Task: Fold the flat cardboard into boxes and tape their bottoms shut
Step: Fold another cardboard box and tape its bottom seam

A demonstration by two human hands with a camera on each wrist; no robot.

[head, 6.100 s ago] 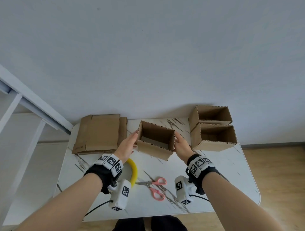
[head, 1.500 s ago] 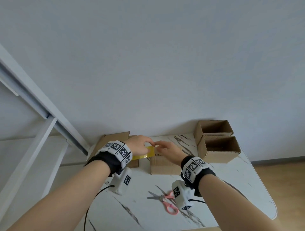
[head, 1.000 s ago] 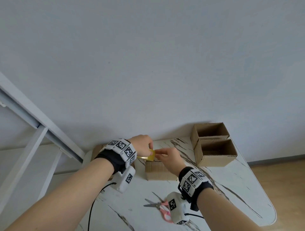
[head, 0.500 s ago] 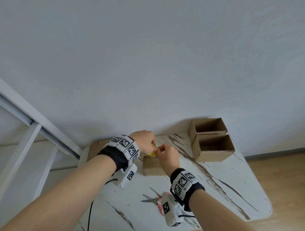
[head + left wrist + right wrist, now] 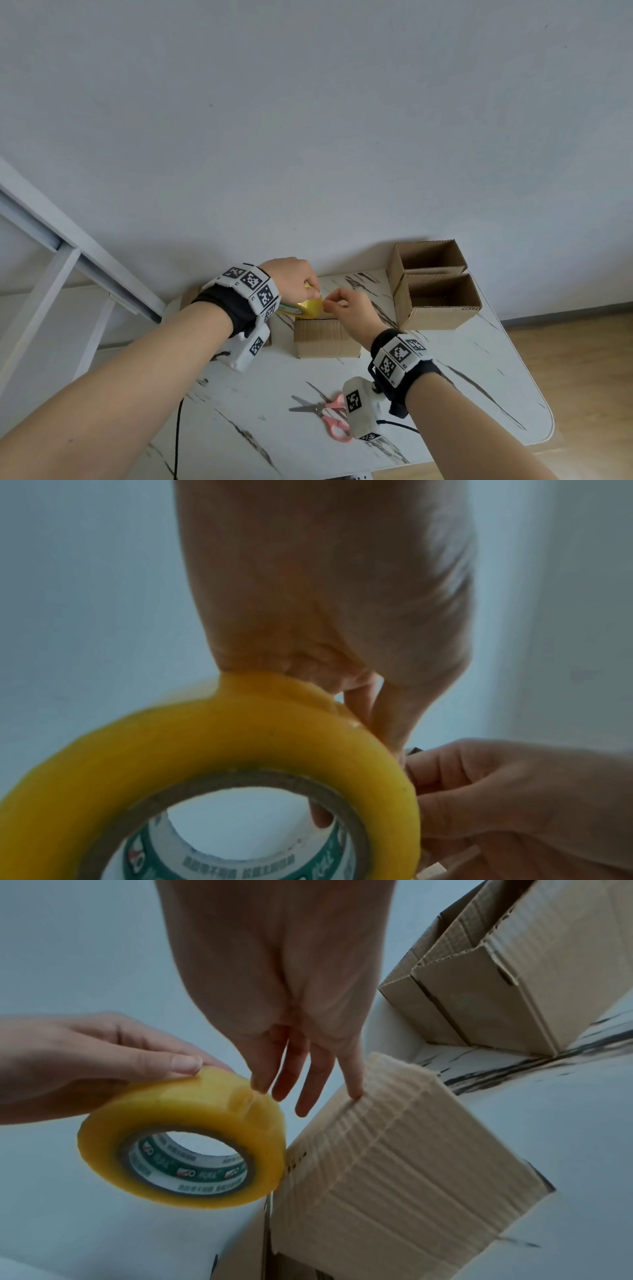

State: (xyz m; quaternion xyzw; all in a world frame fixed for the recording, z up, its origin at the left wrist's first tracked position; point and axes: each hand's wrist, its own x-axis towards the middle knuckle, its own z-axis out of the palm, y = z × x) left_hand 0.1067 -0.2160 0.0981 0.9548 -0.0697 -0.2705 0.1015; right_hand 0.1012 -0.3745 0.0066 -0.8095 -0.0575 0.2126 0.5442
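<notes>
Marble table (image 5: 445, 394): left hand (image 5: 291, 279) clutching tape roll (image 5: 185, 1139), right hand (image 5: 284, 988) fingertips pinching its edge.

The tape roll (image 5: 181, 1139) is glossy, see-through yellow plastic film on a matt grey-brown cardboard core with a printed paper liner. The upturned box (image 5: 404, 1153) is matt brown corrugated cardboard, ribs showing through, same as the two open boxes (image 5: 435, 294). The desk (image 5: 445, 404) is smooth white marble-look. The scissors (image 5: 325, 414) have shiny metal blades and pink plastic handles.
</notes>
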